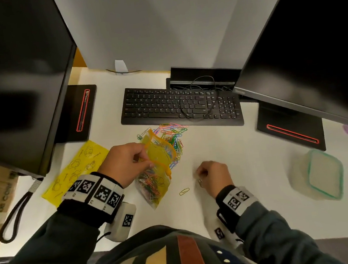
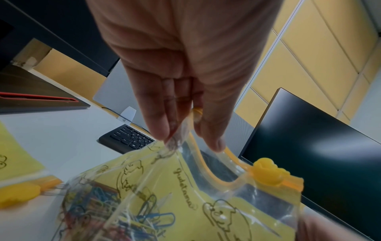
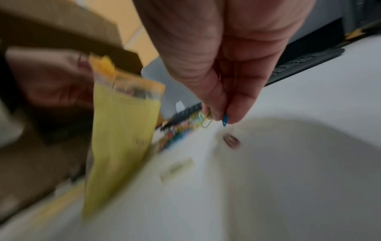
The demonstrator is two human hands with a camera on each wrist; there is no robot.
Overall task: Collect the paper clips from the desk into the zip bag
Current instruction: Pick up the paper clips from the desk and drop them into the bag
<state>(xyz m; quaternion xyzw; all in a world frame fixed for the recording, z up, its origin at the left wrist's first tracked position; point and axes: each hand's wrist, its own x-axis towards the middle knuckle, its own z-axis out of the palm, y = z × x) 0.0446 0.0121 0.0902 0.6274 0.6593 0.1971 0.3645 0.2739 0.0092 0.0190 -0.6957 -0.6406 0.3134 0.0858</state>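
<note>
Left of the keyboard (image 1: 179,105) lies a spare yellow bag (image 1: 76,170). In front of it, the left hand (image 1: 127,162) pinches the zip bag (image 1: 156,176) open by its rim, beside the paper clips (image 1: 173,136). Further right, the right hand (image 1: 214,176) pinches a few clips (image 3: 214,119) above the desk (image 1: 250,188).

Dark grey sleeves (image 1: 42,253); black wristbands (image 1: 94,196) bearing black-and-white square markers.

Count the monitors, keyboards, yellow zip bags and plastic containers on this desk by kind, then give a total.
Monitors: 2
Keyboard: 1
Yellow zip bags: 2, one held up by the left hand at, one lying flat
Plastic container: 1
Total: 6
</note>
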